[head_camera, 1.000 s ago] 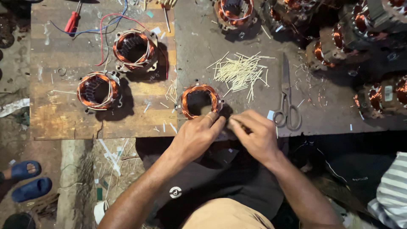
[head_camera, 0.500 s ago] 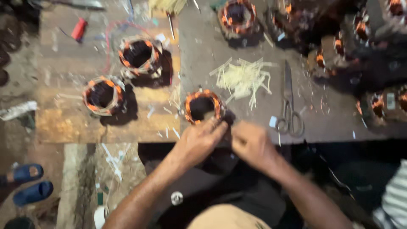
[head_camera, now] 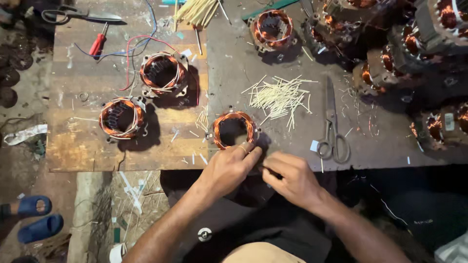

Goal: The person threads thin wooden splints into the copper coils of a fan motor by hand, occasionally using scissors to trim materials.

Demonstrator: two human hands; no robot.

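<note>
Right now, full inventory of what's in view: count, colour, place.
Wound stators: three on the bench, copper; one at the left hand, two on the wooden board.
More stators: several, copper and dark metal, top and right edge.
Thin sticks: loose pile, pale, centre of grey sheet; a bundle at top.
Scissors: one, steel, right of the pile.
Second scissors: top left.
Screwdriver: one, red handle, top left.
Sandals: two, blue, floor left.
Left hand: on nearest stator's rim.
Right hand: pinching something small, unclear.
</note>
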